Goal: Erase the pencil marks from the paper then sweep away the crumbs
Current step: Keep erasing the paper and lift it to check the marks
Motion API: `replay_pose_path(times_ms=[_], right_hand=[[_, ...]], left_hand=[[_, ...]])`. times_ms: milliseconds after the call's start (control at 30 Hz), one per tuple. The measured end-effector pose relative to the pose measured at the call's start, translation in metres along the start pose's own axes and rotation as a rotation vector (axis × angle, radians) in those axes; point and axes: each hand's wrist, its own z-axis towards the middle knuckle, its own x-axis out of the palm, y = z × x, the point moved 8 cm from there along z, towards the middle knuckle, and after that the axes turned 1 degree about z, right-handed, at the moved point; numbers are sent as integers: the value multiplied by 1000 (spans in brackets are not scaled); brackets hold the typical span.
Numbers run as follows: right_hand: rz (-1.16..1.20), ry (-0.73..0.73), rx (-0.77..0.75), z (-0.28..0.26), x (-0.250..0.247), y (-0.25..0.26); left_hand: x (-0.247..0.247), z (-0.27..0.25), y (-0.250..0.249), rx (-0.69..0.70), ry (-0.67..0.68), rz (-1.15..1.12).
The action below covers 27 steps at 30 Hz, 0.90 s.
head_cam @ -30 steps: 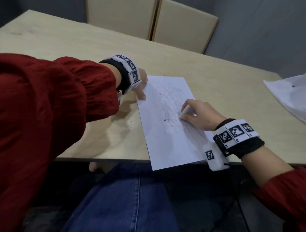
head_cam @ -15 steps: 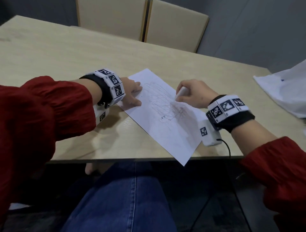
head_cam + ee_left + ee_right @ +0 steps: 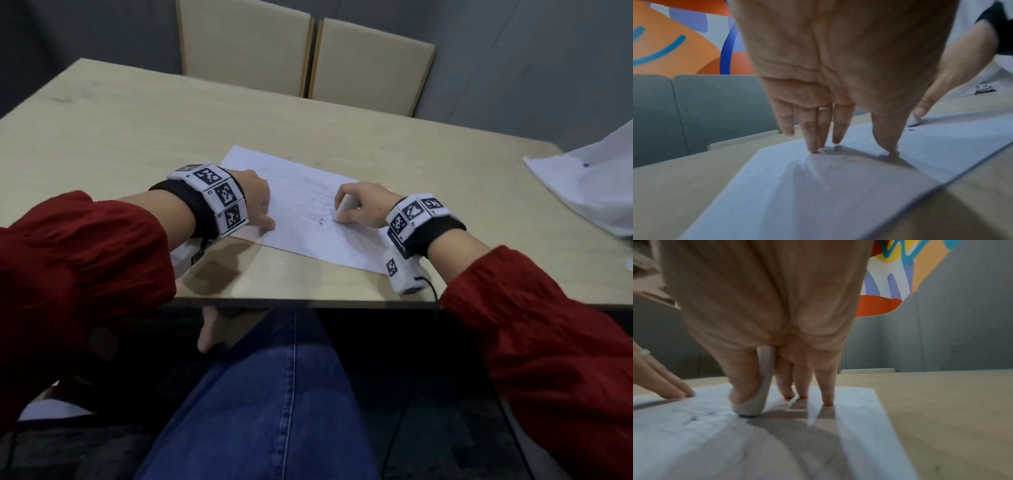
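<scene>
A white sheet of paper [image 3: 301, 219] with faint pencil scribbles lies on the wooden table [image 3: 137, 137], turned slantwise. My left hand [image 3: 253, 205] presses its left part with straight fingertips [image 3: 813, 146] and thumb. My right hand [image 3: 363, 209] pinches a white eraser [image 3: 346, 205] between thumb and fingers, its darkened tip [image 3: 748, 412] touching the paper by the scribbles. Small dark crumbs [image 3: 322, 222] lie just left of the eraser. The other right fingers [image 3: 826, 386] rest on the paper.
A second white sheet [image 3: 589, 181] lies at the table's right edge. Two beige chairs [image 3: 308, 58] stand behind the far edge. The near table edge [image 3: 308, 303] runs just below my wrists, with my blue-jeaned legs under it.
The paper has turned counter-clockwise and now lies more crosswise. The right hand with the eraser has rubbed back toward me over the scribbles. The left hand stayed pressing the paper's left side.
</scene>
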Motion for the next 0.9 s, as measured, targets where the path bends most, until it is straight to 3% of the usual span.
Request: replay_pose_path(times_ms=[133, 333, 533, 667, 800, 900], right_hand=[[52, 12, -48, 5, -6, 4], [3, -95, 52, -22, -6, -8], [-158, -154, 167, -25, -12, -18], [-120, -129, 213, -20, -5, -13], [-85, -150, 241, -22, -6, -12], [-160, -63, 263, -22, -7, -16]], left_hand=[[-14, -3, -22, 131, -147, -193], [14, 4, -33, 99, 121, -147], [13, -8, -53, 109, 148, -43], [-1, -5, -64, 147, 60, 96], [-3, 2, -62, 146, 36, -7], [10, 2, -70, 187, 123, -125]])
